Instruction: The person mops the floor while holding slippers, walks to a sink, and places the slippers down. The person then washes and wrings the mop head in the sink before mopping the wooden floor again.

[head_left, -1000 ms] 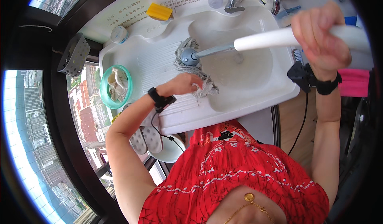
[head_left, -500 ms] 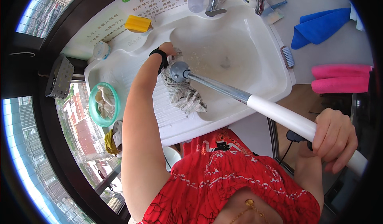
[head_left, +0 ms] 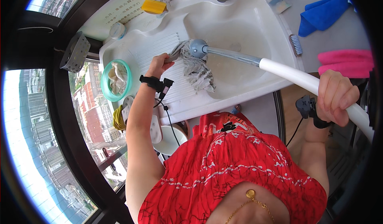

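Note:
A mop's grey, wet cloth head (head_left: pixel 198 73) lies over the ridged drainboard and the near left edge of the white sink (head_left: pixel 255 34). My left hand (head_left: pixel 160 65) is closed on strands at the left end of that cloth. From the round grey joint (head_left: pixel 198 48), the mop handle (head_left: pixel 285 75), part metal and part white, slopes to the right. My right hand (head_left: pixel 337 96) wraps round its white part. Shallow cloudy water appears to lie in the basin.
On the drainboard's left stands a green basin (head_left: pixel 104 84) with pale cloths. A yellow sponge (head_left: pixel 154 6) and a round tub (head_left: pixel 117 31) sit along the back. Right of the sink are a brush (head_left: pixel 296 45), a blue cloth (head_left: pixel 324 16) and pink cloths (head_left: pixel 345 63).
My left hand has come back toward me and left, drawing cloth strands out sideways. The mop head has shifted slightly within the sink area. My right hand keeps its hold on the handle.

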The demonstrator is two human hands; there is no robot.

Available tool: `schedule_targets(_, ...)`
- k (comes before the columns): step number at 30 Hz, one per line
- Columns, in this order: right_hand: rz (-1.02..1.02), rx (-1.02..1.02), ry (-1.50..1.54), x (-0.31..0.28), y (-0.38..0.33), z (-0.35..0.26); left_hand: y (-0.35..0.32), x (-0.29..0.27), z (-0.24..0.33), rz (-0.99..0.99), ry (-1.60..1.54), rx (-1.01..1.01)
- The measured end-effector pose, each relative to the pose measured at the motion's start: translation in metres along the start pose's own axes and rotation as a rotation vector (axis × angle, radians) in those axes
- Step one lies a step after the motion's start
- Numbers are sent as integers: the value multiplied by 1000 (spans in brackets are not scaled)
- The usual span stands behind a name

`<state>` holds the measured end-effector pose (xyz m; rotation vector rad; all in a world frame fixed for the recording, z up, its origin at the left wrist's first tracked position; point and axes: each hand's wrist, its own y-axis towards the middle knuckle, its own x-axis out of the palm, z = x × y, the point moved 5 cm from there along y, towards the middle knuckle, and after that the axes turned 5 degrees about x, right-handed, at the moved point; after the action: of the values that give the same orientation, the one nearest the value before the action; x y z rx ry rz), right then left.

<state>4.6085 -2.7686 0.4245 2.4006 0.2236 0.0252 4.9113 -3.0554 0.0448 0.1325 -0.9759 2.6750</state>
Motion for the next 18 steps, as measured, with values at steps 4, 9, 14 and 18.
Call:
schedule_targets(4, 25, -14, -25, 9, -4, -4, -28, 20, -58, 8, -182, -157)
schedule_targets(9, 35, -25, -20, 13, -17, -1, -66, 53, -77, 36, -221, -193)
schedule_targets(14, 52, -44, -47, 20, -30, -9, -84, 69, -82, 75, -222, -243)
schedule_targets(18, 132, -102, 81, 20, -4, -16, -84, 69, -90, 181, -275, -313)
